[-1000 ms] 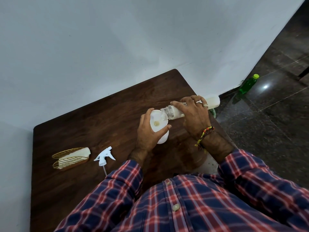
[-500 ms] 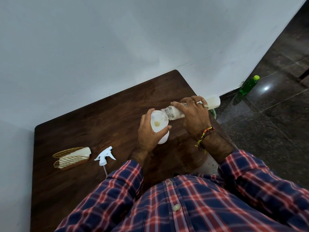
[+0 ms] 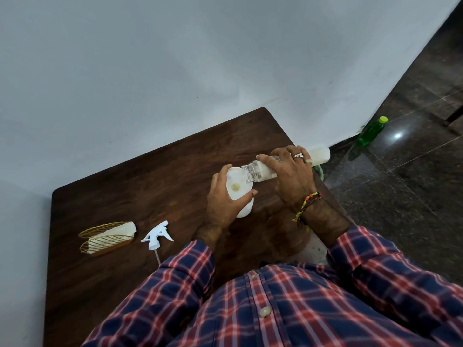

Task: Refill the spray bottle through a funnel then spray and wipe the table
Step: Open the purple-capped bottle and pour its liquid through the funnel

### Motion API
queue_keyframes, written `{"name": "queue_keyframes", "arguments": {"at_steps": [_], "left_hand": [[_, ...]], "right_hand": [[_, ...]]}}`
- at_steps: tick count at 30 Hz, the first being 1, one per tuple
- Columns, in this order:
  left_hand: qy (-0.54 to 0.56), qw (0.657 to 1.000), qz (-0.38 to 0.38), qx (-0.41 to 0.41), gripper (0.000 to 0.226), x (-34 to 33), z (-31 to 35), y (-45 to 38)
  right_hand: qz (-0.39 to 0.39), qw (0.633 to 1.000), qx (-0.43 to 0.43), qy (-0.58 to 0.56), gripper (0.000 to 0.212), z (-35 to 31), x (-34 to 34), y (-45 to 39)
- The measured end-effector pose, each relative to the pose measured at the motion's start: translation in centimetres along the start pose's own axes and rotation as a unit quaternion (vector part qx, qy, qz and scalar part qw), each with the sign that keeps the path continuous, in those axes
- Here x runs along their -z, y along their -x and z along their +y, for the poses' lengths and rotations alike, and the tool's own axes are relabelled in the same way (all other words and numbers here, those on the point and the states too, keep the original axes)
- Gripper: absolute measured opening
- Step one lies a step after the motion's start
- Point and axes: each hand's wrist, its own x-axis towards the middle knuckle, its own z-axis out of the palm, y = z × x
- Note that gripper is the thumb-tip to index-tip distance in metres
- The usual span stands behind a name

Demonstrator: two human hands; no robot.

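A white funnel (image 3: 236, 187) sits in the top of a white spray bottle (image 3: 245, 209) standing on the dark wooden table (image 3: 150, 176). My left hand (image 3: 225, 201) is wrapped around the funnel and the bottle's neck. My right hand (image 3: 290, 174) holds a clear refill bottle (image 3: 318, 155) of whitish liquid, tipped nearly flat, its open mouth over the funnel's rim. The bottle's detached white trigger head (image 3: 156, 235) with its dip tube lies on the table to the left.
A gold wire holder with white cloths or napkins (image 3: 107, 236) stands at the table's left. A white wall runs behind the table. On the dark tiled floor to the right stands a green bottle (image 3: 372, 131).
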Motion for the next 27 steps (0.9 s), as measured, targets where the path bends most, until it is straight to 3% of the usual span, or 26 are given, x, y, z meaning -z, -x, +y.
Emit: {"name": "queue_keyframes", "arguments": {"at_steps": [27], "left_hand": [[-0.003,1.0,0.001,-0.004,0.089,0.01,0.02,0.03]], "right_hand": [[0.021,1.0,0.006,0.001,0.067,0.07,-0.34,0.11]]}}
